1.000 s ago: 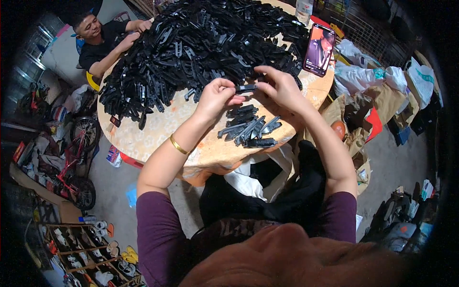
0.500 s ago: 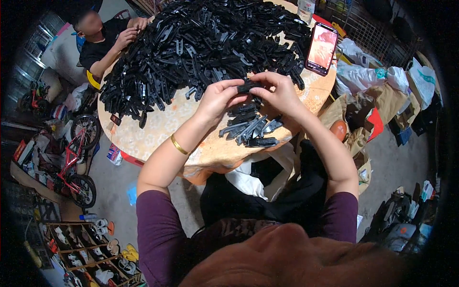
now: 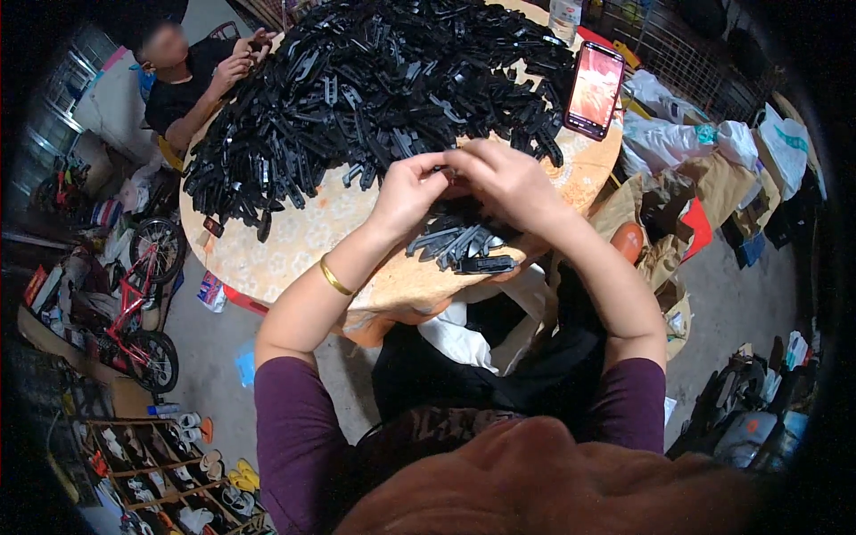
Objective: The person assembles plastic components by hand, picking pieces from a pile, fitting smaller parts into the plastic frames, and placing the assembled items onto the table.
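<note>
My left hand (image 3: 411, 192) and my right hand (image 3: 510, 185) meet over the table's near side, fingers bent and fingertips pressed close together. Both are closed; whatever lies between the fingertips is hidden by them. Just below my hands, at the table's edge, lies a small group of black and grey slim plastic parts (image 3: 456, 245), partly covered by my right hand. Beyond my fingers spreads a large heap of similar black plastic parts (image 3: 357, 107).
The round table (image 3: 276, 259) has a flowered cover. A phone (image 3: 595, 89) with a lit screen and a clear bottle (image 3: 565, 20) stand at the right. Across the heap, another person's hands (image 3: 241, 64) are raised. Bags (image 3: 704, 178), a red bicycle (image 3: 134, 299) and a shoe rack (image 3: 160, 464) surround us.
The black plastic part seen between my hands is now hidden. My right hand has turned over, its fingers curling across my left fingertips. The other person's hands have moved slightly apart.
</note>
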`<state>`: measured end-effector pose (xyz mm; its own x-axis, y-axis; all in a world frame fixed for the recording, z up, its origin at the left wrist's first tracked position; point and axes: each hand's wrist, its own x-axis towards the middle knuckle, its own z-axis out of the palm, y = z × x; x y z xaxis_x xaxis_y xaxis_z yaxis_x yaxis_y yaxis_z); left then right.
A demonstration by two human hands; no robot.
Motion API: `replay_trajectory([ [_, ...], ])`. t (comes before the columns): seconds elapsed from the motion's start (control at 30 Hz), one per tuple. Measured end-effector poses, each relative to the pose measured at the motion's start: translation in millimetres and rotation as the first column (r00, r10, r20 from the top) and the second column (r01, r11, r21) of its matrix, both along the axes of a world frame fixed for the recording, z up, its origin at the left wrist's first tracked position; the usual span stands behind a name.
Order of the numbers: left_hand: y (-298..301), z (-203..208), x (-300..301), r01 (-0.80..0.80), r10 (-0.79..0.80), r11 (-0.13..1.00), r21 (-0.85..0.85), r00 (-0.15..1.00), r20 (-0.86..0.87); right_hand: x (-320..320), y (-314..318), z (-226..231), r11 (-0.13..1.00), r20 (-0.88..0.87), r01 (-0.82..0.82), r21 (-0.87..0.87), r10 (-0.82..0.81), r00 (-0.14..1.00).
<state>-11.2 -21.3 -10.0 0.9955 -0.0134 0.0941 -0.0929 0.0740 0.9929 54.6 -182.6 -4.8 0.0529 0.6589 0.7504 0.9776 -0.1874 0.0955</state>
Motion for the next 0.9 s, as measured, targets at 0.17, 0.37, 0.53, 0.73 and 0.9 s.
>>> replay_trajectory([
  [0.17, 6.7, -3.5, 2.9, -0.146, 0.130, 0.977, -0.153, 0.985, -0.109, 1.6, -0.8, -4.0, 0.952, -0.694, 0.061, 0.300, 0.174, 0.698],
  [0.37, 0.3, -6.0, -0.1, -0.065, 0.066, 0.994, -0.090, 0.998, 0.004, 6.1, 10.4, -28.5, 0.907, -0.786, 0.209, 0.364, 0.179, 0.592],
  [0.53, -6.5, 19.4, -10.9, -0.138, 0.112, 0.897, 0.419, 0.990, 0.087, -3.1, 11.9, -27.6, 0.905, -0.810, 0.246, 0.347, 0.158, 0.564],
  [0.73, -0.6, 17.5, -9.6, -0.122, 0.112, 0.958, 0.259, 0.992, 0.054, -4.2, 7.4, -20.2, 0.949, -0.754, 0.189, 0.252, 0.070, 0.653],
  [0.9, -0.4, 15.3, -9.7, -0.093, 0.063, 0.974, 0.207, 0.987, 0.148, 13.2, -9.2, -5.1, 0.981, -0.514, 0.003, 0.194, 0.099, 0.852],
])
